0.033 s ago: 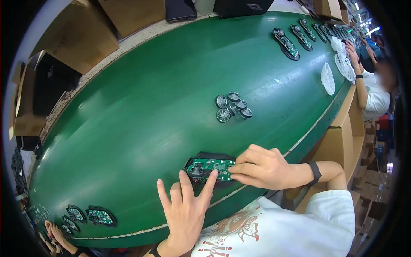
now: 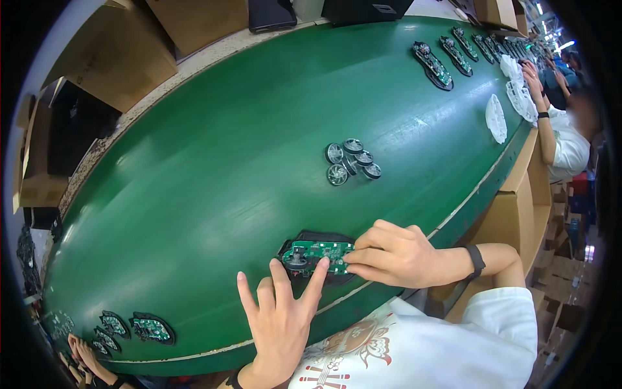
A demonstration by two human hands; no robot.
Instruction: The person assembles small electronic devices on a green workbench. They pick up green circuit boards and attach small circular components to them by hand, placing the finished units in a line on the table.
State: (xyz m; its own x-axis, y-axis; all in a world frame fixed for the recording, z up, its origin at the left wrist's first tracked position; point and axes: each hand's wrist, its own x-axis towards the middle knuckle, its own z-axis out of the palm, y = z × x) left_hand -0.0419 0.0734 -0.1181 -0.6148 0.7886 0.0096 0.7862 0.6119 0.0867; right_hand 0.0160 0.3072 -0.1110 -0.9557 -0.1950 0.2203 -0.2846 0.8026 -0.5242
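Fingers hide much of the work: the right hand [image 2: 402,254] covers the right end of the green printed circuit board seated in a black plastic shell [image 2: 315,251], so that end's outline cannot be made out, and the small parts on the board are too fine to tell apart. The board lies at the near edge of the glossy green conveyor belt [image 2: 246,162], just in front of the person's white printed shirt [image 2: 427,353], its long axis running left to right along the belt's edge, with a dark round wheel-like part at its left end. The right hand is narrowed, fingertips bunched and pressing on the board's right portion; whether they pinch anything cannot be told. The left hand [image 2: 282,321] is spread wide and flat, holding nothing, its index fingertip touching the board's lower edge.

Further up the belt, well apart, sits a tight cluster of small round black-and-silver wheels [image 2: 351,161]. At the far right, a row of similar long dark board assemblies [image 2: 433,65] recedes, beside pale translucent plastic shells [image 2: 495,118] near a co-worker's arm [image 2: 547,139]. At the lower left, more green boards in dark shells [image 2: 150,328] lie near another person's fingers [image 2: 81,353], cut off by the rim. Brown cardboard boxes [image 2: 116,55] line the belt's far side.
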